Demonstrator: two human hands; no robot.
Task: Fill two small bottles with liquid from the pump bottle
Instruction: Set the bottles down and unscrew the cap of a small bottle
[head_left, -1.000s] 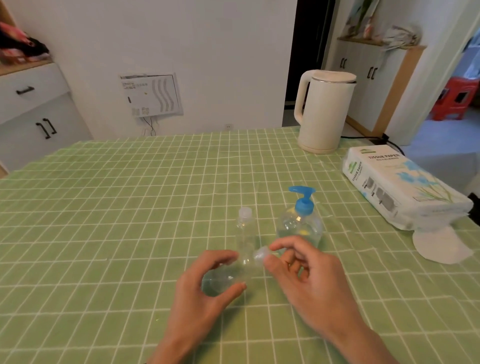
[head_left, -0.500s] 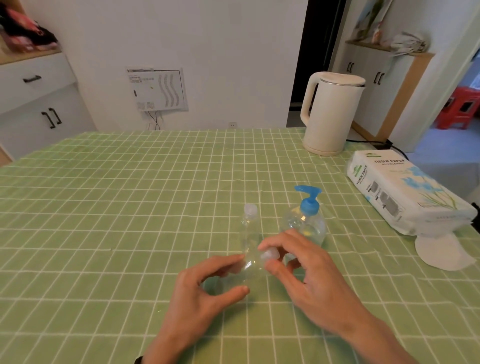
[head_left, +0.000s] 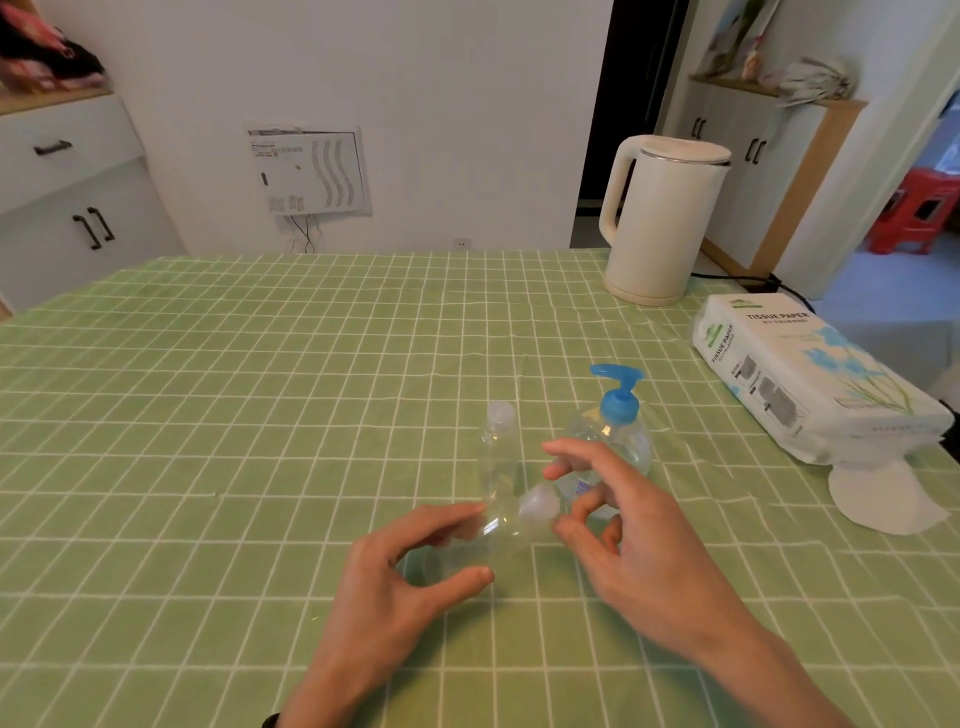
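My left hand grips a small clear bottle between thumb and forefinger, tilted with its whitish cap pointing up and right. My right hand hovers around that cap with its fingers loosely spread. The thumb lies beside the cap and the forefinger is lifted off it. A second small clear bottle stands upright and capped just behind. The clear pump bottle with a blue pump head stands right of it, partly hidden by my right fingers.
A green checked cloth covers the table. A white kettle stands at the back right. A tissue paper pack lies at the right edge with a loose tissue in front of it.
My right fingers pinched the cap in the earlier frames; now the forefinger has lifted off it. The held bottle has stayed tilted in my left hand.
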